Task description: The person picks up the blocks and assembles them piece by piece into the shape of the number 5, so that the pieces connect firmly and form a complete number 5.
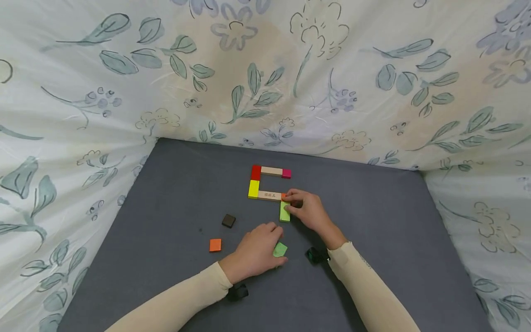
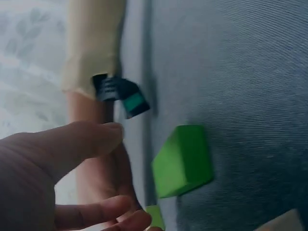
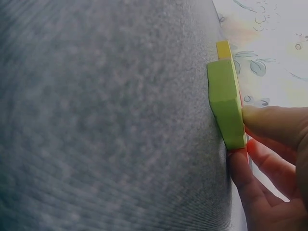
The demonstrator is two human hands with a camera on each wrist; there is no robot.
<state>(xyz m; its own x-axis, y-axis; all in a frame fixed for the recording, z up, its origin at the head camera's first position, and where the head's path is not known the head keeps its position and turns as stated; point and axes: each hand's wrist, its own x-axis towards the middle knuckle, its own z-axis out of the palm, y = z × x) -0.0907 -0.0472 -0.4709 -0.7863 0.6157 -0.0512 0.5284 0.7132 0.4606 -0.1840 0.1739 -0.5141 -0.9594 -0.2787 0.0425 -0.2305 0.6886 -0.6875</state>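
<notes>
My right hand (image 1: 307, 211) is at the lime green block (image 1: 284, 213), with the thumb on its edge and the curled fingers at the end by a small orange block (image 1: 284, 196). In the right wrist view, the lime block (image 3: 225, 101) lies on the cloth with thumb and fingers against it. My left hand (image 1: 259, 249) reaches over a green block (image 1: 280, 249), thumb and fingers spread to either side. The left wrist view shows that green block (image 2: 185, 161) apart from the thumb and fingers.
A row of blocks bends round: yellow (image 1: 254, 189), red (image 1: 256, 172), two plain wooden ones (image 1: 271, 171) and a magenta one (image 1: 286, 174). A dark block (image 1: 228, 221) and an orange square block (image 1: 215, 245) lie on the grey cloth to the left. Flowered curtain (image 1: 265, 92) surrounds the table.
</notes>
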